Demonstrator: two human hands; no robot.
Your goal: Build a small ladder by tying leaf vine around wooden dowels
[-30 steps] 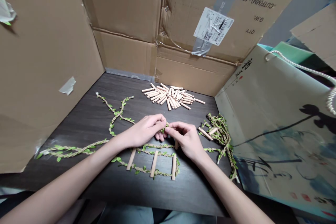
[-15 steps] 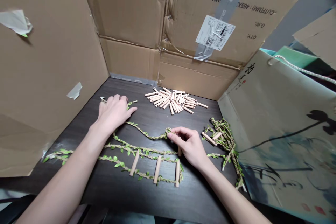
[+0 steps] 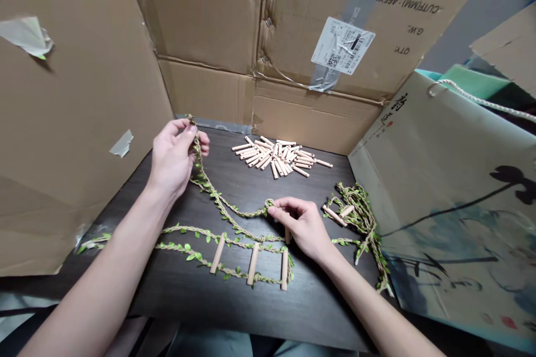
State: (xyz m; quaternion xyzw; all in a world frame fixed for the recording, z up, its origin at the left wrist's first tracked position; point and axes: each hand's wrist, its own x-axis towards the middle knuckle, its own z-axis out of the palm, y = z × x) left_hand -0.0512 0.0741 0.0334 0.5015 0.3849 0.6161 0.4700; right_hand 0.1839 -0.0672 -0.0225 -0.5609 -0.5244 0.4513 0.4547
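Observation:
My left hand is raised above the table, its fingertips pinching the end of a leaf-covered twine vine. The vine runs down to my right hand, whose thumb and fingers hold a small loop or knot of it. Under that hand, the top of a wooden peg stands at the end of a small ladder made of vine and wooden pegs. Several of its pegs lie across two vine strands. Another vine strand trails left along the table.
A heap of several drilled wooden pegs lies at the back of the dark wood table. To the right is a tangled vine bundle with several pegs tied in. Cardboard panels wall the left and back, and a paper bag with ink painting stands at right.
My left hand has moved from the far left of the table, lifted off it and drawn the vine up taut. My right hand stays almost still at the knot.

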